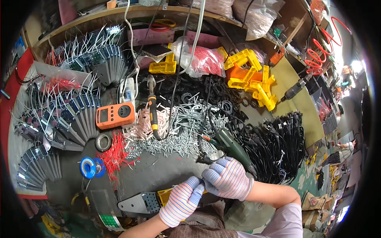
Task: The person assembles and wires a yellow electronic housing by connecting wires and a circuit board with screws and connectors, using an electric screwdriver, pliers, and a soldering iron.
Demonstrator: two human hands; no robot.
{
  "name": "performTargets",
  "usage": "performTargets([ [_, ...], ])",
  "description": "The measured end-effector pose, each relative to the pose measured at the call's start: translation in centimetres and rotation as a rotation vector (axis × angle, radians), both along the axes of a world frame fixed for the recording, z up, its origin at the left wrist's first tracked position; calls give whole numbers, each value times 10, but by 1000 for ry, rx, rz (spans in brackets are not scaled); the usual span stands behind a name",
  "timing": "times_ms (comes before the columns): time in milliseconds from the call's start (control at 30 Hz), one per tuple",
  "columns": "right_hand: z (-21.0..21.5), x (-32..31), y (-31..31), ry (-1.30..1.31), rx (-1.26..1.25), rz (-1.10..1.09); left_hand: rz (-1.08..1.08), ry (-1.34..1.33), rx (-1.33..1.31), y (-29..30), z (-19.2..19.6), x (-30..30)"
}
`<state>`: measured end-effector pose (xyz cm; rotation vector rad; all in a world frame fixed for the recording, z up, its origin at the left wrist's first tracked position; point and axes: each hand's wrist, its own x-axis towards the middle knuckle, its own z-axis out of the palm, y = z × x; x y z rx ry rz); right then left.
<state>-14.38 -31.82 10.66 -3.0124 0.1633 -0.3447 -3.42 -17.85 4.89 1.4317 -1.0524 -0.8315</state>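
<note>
Both my hands wear striped knit gloves and meet at the bench's near edge. My right hand (227,177) pinches a small black plug part (203,159) with a short lead, held just above the dark bench top. My left hand (181,201) is closed with its fingertips against the right hand's, over a yellow block (163,195); what it grips is hidden. A green electric screwdriver (232,146) lies just beyond my right hand, its tip pointing left.
A heap of black cables (278,146) lies right. Silver screws (174,139), pink plugs and red wire bits (115,154) cover the middle. An orange meter (115,115), soldering iron (152,113), solder spool (89,166), fanned metal parts (59,119) and yellow brackets (254,79) surround them.
</note>
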Motion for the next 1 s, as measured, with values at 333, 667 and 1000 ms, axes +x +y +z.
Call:
performTargets([
  [333, 6, -6, -10, -26, 534, 136, -230, 189, -38, 3, 13, 18],
  [667, 10, -38, 11, 168, 1616, -316, -150, -158, -95, 14, 14, -11],
  [1000, 9, -31, 29, -239, 753, -136, 70, 588, 11, 26, -9, -31],
])
